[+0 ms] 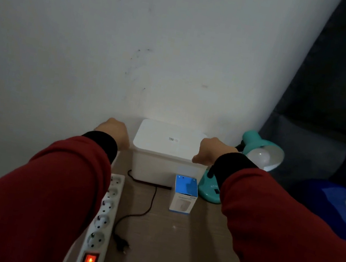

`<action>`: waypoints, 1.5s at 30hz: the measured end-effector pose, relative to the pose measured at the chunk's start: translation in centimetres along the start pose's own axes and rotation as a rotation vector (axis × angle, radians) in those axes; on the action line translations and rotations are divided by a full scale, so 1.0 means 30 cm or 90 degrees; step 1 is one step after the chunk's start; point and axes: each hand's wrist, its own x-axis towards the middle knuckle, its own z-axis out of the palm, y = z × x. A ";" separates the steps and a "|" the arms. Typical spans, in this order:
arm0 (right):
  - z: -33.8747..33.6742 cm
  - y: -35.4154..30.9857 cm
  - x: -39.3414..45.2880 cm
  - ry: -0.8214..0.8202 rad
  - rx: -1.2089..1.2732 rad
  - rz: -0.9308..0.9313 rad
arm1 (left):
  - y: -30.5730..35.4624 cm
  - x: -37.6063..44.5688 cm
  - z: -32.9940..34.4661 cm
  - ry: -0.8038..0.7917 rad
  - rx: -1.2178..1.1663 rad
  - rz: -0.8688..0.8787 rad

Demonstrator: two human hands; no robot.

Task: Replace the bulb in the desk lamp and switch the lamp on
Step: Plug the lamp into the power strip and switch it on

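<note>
A teal desk lamp (255, 143) stands at the right of a wooden table, its shade tilted up with a white bulb (258, 156) in it. Its base (209, 189) is partly hidden by my right sleeve. A blue and white bulb box (184, 194) stands upright in front of a white lidded box (167, 153). The lamp's black plug (122, 243) lies loose on the table beside a white power strip (102, 217) whose red switch (89, 260) glows. My left hand (113, 131) is at the lidded box's left side, my right hand (212, 150) on its right edge; their fingers are hidden.
A white wall rises directly behind the table. A dark grey sofa or cushion (332, 112) and a blue cloth (342, 211) lie to the right. The black cord (149, 205) winds across the tabletop (181, 248) between the strip and the bulb box.
</note>
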 end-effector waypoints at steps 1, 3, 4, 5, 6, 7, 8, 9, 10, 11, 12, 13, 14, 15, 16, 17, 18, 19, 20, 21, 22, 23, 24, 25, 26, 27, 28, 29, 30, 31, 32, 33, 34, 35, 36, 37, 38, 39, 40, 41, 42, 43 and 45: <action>-0.007 -0.012 -0.024 0.003 0.000 -0.006 | -0.014 -0.023 -0.010 0.008 -0.003 -0.005; -0.011 -0.036 -0.070 0.005 0.002 -0.015 | -0.043 -0.073 -0.027 0.026 -0.010 -0.014; -0.008 -0.048 -0.089 0.004 0.005 -0.020 | -0.059 -0.099 -0.033 0.034 -0.012 -0.017; -0.002 -0.063 -0.108 0.009 0.010 -0.026 | -0.074 -0.123 -0.036 0.042 -0.015 -0.021; 0.009 -0.078 -0.124 0.014 0.018 -0.034 | -0.090 -0.145 -0.036 0.051 -0.020 -0.023; 0.023 -0.092 -0.135 0.021 0.028 -0.045 | -0.107 -0.163 -0.032 0.058 -0.028 -0.025; 0.040 -0.106 -0.145 0.027 0.044 -0.056 | -0.124 -0.181 -0.024 0.060 -0.038 -0.028; 0.058 -0.122 -0.158 0.036 0.066 -0.072 | -0.142 -0.199 -0.012 0.055 -0.050 -0.031; 0.082 -0.137 -0.173 0.042 0.103 -0.085 | -0.159 -0.215 0.004 0.046 -0.064 -0.031; 0.112 -0.151 -0.189 0.045 0.148 -0.096 | -0.176 -0.229 0.027 0.039 -0.082 -0.028; 0.146 -0.166 -0.206 0.047 0.195 -0.103 | -0.192 -0.241 0.053 0.037 -0.097 -0.023; 0.184 -0.180 -0.223 0.050 0.237 -0.105 | -0.207 -0.253 0.081 0.039 -0.109 -0.019; 0.225 -0.194 -0.237 0.052 0.272 -0.107 | -0.218 -0.266 0.112 0.039 -0.129 -0.019; 0.270 -0.209 -0.249 0.052 0.297 -0.112 | -0.227 -0.282 0.146 0.034 -0.149 -0.022; 0.315 -0.223 -0.262 0.049 0.320 -0.115 | -0.233 -0.302 0.181 0.028 -0.171 -0.024; 0.360 -0.239 -0.274 0.044 0.343 -0.117 | -0.238 -0.322 0.219 0.023 -0.197 -0.027; 0.407 -0.253 -0.283 0.039 0.362 -0.117 | -0.243 -0.340 0.260 0.024 -0.228 -0.031; 0.456 -0.266 -0.290 0.033 0.373 -0.113 | -0.249 -0.358 0.304 0.023 -0.261 -0.037; 0.505 -0.280 -0.293 0.028 0.380 -0.106 | -0.255 -0.377 0.349 0.018 -0.293 -0.042; 0.553 -0.293 -0.294 0.023 0.392 -0.093 | -0.262 -0.396 0.394 0.011 -0.318 -0.039; 0.599 -0.305 -0.293 0.018 0.418 -0.080 | -0.268 -0.412 0.437 0.000 -0.333 -0.033; 0.644 -0.318 -0.291 0.009 0.460 -0.061 | -0.275 -0.427 0.479 -0.015 -0.343 -0.029; 0.682 -0.329 -0.292 0.000 0.514 -0.042 | -0.282 -0.438 0.518 -0.031 -0.355 -0.031; 0.714 -0.339 -0.295 -0.010 0.565 -0.019 | -0.287 -0.447 0.554 -0.047 -0.378 -0.038; 0.744 -0.349 -0.297 -0.016 0.608 0.003 | -0.292 -0.453 0.587 -0.058 -0.404 -0.047; 0.773 -0.357 -0.296 -0.018 0.637 0.020 | -0.298 -0.455 0.614 -0.064 -0.427 -0.056; 0.800 -0.364 -0.294 -0.017 0.657 0.032 | -0.301 -0.459 0.634 -0.066 -0.450 -0.064; 0.824 -0.370 -0.292 -0.014 0.663 0.042 | -0.305 -0.461 0.652 -0.066 -0.472 -0.069; 0.842 -0.375 -0.290 -0.010 0.656 0.046 | -0.307 -0.460 0.667 -0.064 -0.495 -0.070; 0.853 -0.380 -0.288 -0.009 0.639 0.045 | -0.309 -0.461 0.678 -0.063 -0.513 -0.066; 0.860 -0.384 -0.284 -0.005 0.620 0.041 | -0.311 -0.458 0.686 -0.063 -0.526 -0.060; 0.865 -0.387 -0.278 -0.002 0.601 0.037 | -0.312 -0.455 0.691 -0.066 -0.539 -0.056; 0.867 -0.390 -0.270 0.001 0.585 0.033 | -0.314 -0.452 0.694 -0.072 -0.552 -0.055; 0.867 -0.393 -0.264 0.004 0.572 0.030 | -0.315 -0.447 0.696 -0.078 -0.559 -0.054; 0.867 -0.396 -0.256 0.009 0.559 0.027 | -0.316 -0.442 0.696 -0.085 -0.557 -0.051; 0.868 -0.400 -0.252 0.015 0.547 0.026 | -0.316 -0.439 0.695 -0.091 -0.551 -0.048; 0.869 -0.403 -0.249 0.019 0.537 0.024 | -0.316 -0.436 0.695 -0.096 -0.549 -0.046; 0.869 -0.405 -0.247 0.022 0.528 0.021 | -0.314 -0.434 0.694 -0.102 -0.551 -0.046; 0.868 -0.405 -0.246 0.026 0.519 0.019 | -0.311 -0.431 0.693 -0.106 -0.553 -0.045; 0.864 -0.402 -0.245 0.029 0.513 0.020 | -0.308 -0.430 0.693 -0.108 -0.552 -0.044; 0.861 -0.399 -0.242 0.030 0.512 0.022 | -0.306 -0.429 0.692 -0.110 -0.553 -0.045; 0.855 -0.393 -0.242 0.031 0.519 0.023 | -0.304 -0.429 0.693 -0.111 -0.558 -0.049; 0.842 -0.386 -0.240 0.030 0.547 0.033 | -0.300 -0.433 0.690 -0.115 -0.585 -0.063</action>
